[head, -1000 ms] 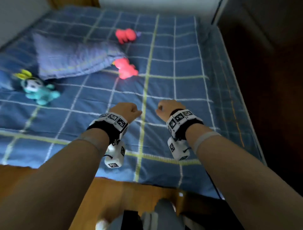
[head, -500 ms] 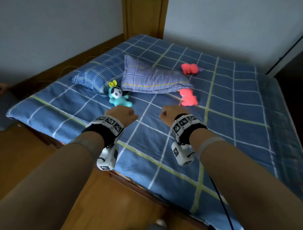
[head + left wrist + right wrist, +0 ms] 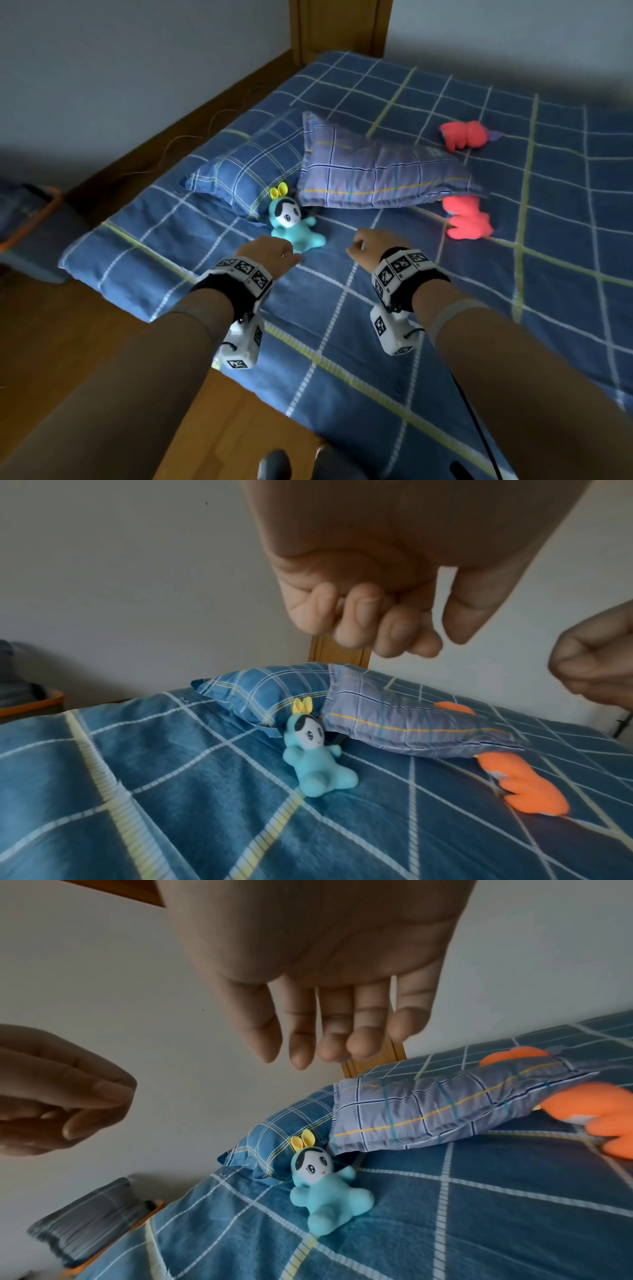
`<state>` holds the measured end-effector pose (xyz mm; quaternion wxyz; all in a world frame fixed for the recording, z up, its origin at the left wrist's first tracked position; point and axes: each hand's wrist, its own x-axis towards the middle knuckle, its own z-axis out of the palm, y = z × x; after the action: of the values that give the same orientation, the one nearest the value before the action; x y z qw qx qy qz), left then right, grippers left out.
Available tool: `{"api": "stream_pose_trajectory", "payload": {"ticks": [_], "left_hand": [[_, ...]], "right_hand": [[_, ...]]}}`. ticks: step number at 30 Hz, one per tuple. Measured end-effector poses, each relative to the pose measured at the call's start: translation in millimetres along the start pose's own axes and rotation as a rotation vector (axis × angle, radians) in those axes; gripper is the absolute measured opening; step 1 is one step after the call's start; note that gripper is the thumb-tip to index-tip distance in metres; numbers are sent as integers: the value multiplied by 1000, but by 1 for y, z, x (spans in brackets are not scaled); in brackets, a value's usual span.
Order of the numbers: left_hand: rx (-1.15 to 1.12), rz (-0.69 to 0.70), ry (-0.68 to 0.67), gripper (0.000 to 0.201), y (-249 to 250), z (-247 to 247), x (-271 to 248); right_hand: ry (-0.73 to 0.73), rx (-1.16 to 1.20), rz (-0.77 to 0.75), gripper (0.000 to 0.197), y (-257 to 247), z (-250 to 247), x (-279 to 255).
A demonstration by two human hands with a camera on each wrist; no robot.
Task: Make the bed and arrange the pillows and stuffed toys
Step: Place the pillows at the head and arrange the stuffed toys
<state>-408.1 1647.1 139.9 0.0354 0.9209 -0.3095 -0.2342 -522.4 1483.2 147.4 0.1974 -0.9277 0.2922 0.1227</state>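
Two hands above a blue checked bed [image 3: 376, 342], holding nothing.
Left hand [image 3: 369, 610] curled into a loose fist; right hand [image 3: 329, 993] with fingers [image 3: 298, 1031] nearly straight, relaxed. Beyond: lilac pillow [image 3: 380, 174] lying crosswise, overlapping blue pillow [image 3: 250, 171]; teal doll [image 3: 291, 222] on its back, head toward pillows; two red toys [image 3: 466, 222] nearby.

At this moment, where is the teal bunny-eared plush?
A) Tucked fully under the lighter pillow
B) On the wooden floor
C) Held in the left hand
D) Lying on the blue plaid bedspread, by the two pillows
D: the teal bunny-eared plush lies on the bedspread right in front of the dark blue pillow and the lighter pillow, and neither hand touches it.
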Motion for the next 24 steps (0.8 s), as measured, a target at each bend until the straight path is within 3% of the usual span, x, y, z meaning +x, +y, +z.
{"api": "stream_pose_trajectory", "payload": {"ticks": [6, 13, 17, 20, 24], "left_hand": [[-12, -88, -48, 31, -77, -15, 71], [-48, -130, -164, 22, -200, -2, 194], [9, -80, -230, 37, -251, -15, 269], [-3, 24, -153, 36, -277, -39, 334], [-158, 132, 58, 64, -297, -65, 413]], "right_hand": [[-46, 69, -2, 26, -47, 20, 81], [-144, 122, 140, 24, -120, 98, 181], [-203, 154, 245, 29, -155, 138, 239], [-132, 290, 328, 43, -178, 151, 286], [-79, 379, 423, 51, -199, 154, 339]]}}
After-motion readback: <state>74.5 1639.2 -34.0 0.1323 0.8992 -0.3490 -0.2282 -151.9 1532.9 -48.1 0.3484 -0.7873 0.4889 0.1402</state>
